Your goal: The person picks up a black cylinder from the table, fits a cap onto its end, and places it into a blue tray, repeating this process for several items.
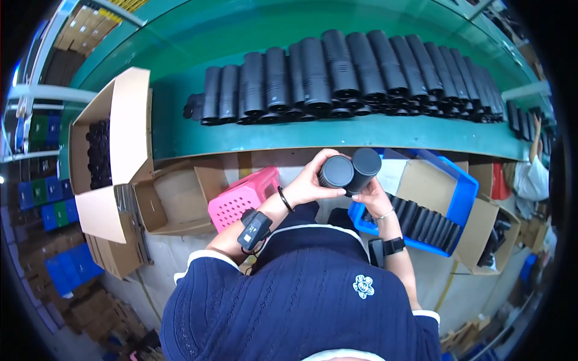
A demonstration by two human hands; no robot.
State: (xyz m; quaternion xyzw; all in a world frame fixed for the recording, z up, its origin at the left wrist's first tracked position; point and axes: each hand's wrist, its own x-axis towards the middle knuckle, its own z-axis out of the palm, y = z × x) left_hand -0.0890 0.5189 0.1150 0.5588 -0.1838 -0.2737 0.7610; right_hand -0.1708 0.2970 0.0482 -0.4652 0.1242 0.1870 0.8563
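Note:
Two black cylinders are held side by side in front of my body, just off the near edge of the green table (271, 135). My left hand (309, 182) wraps round one black ribbed cylinder (336, 172), whose flat round end faces up. The other black cylinder (366, 163), slightly tilted, is gripped from below by my right hand (376, 200). They overlap in view; whether they touch is unclear. Several black cylinders (316, 75) lie stacked in a long row on the table. More black cylinders (421, 224) fill part of a blue crate (463, 210) beside my right hand.
A pink perforated basket (232, 212) stands left of my body, next to an open cardboard box (174, 204). Farther left, a taller carton (133, 120) contains dark parts. Another carton (466, 240) sits right of the crate. Another person's white sleeve (532, 179) shows at far right.

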